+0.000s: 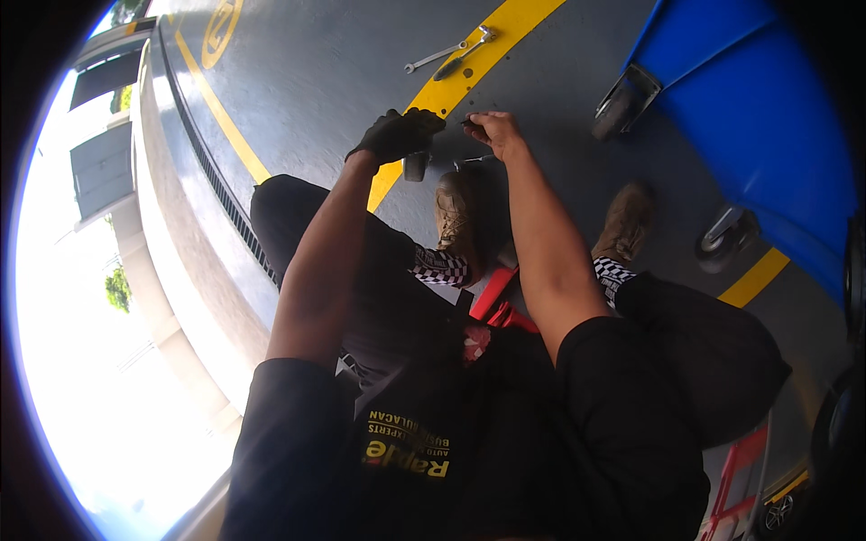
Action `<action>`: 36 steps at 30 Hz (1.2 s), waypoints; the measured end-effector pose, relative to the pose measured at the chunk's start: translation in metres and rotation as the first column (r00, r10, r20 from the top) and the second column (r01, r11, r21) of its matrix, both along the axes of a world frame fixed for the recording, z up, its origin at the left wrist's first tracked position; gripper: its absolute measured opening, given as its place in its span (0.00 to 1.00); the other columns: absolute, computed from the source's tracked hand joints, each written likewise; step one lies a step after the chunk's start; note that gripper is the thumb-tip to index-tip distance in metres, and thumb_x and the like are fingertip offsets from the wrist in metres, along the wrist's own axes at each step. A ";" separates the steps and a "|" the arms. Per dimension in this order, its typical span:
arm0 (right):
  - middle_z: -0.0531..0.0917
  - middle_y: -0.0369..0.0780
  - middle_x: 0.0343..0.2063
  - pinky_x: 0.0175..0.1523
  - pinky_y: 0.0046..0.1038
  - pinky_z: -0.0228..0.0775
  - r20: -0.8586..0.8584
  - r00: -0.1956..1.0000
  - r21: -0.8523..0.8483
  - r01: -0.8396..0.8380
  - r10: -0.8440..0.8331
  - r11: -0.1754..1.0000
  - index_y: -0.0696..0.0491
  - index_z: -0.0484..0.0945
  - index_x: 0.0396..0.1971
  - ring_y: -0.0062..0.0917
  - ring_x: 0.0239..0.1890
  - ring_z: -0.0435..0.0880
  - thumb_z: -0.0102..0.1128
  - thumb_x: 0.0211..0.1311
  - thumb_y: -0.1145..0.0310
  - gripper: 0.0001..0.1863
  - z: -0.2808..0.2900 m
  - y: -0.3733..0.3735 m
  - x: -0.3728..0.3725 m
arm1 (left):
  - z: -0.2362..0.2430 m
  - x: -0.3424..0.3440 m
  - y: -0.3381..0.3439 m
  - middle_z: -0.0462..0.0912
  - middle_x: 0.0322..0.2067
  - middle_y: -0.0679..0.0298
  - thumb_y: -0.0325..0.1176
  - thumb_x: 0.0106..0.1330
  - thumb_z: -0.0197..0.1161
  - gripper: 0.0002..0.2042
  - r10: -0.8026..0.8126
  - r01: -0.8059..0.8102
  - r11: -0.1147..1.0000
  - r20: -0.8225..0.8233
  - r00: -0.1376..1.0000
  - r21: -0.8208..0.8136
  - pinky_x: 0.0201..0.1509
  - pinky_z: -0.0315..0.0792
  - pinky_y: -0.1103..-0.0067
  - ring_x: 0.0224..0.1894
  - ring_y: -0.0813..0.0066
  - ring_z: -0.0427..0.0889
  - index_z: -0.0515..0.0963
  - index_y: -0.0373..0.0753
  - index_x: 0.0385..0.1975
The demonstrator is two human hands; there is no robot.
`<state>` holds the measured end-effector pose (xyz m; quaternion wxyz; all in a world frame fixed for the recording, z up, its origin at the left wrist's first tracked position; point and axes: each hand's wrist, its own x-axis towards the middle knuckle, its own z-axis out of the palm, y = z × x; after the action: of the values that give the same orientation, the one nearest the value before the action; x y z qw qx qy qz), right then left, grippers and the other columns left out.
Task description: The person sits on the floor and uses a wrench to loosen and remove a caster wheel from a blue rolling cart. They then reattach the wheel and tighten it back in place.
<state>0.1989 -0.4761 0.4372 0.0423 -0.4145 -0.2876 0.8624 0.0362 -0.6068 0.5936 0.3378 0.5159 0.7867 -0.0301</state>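
Observation:
My left hand [399,132], in a dark glove, is closed around something I cannot make out. Just below it is a grey metal piece [415,165]; whether the hand touches it is unclear. My bare right hand [492,129] pinches a small dark object [467,123], close to the left hand's fingertips. Beyond both hands, a combination wrench [435,57] and a ratchet-like tool with a dark handle [448,68] lie on the floor by a yellow stripe [519,25]. Another small metal item [471,162] lies between my boots.
A blue wheeled bin [767,117] stands on the right, casters [622,99] near my right boot [622,221]. My left boot [454,212] is below my hands. A red object [492,298] sits between my legs. A drain grate [221,198] and bright wall [162,252] run along the left.

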 end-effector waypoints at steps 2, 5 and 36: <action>0.87 0.39 0.34 0.40 0.18 0.79 -0.128 0.987 -0.035 0.092 -0.095 0.995 0.58 0.83 0.40 0.22 0.35 0.87 0.62 0.65 0.73 0.07 0.006 0.014 -0.003 | 0.016 0.003 0.011 0.80 0.48 0.58 0.36 0.64 0.65 0.23 0.030 -0.030 0.994 -0.001 1.000 0.104 0.51 0.76 0.69 0.46 0.56 0.80 0.74 0.49 0.61; 0.87 0.39 0.35 0.42 0.20 0.80 -0.167 0.963 -0.083 0.198 -0.210 0.977 0.57 0.83 0.41 0.22 0.35 0.87 0.62 0.66 0.72 0.07 0.039 0.035 0.000 | 0.057 0.030 0.032 0.78 0.44 0.54 0.36 0.61 0.69 0.26 0.225 -0.236 0.960 0.087 0.971 0.151 0.48 0.77 0.65 0.45 0.54 0.79 0.73 0.48 0.60; 0.85 0.41 0.41 0.53 0.25 0.80 -0.254 0.937 0.177 0.288 -0.238 0.941 0.59 0.79 0.48 0.24 0.43 0.85 0.61 0.66 0.75 0.12 0.053 0.055 0.062 | -0.030 0.060 0.094 0.82 0.31 0.51 0.56 0.65 0.63 0.25 0.076 -0.105 0.903 0.085 0.993 0.416 0.39 0.72 0.68 0.34 0.54 0.81 0.79 0.33 0.32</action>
<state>0.2612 -0.4208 0.4900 0.2346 -0.3402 -0.3127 0.8552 0.0959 -0.5129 0.5636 0.2459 0.5400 0.7862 0.1727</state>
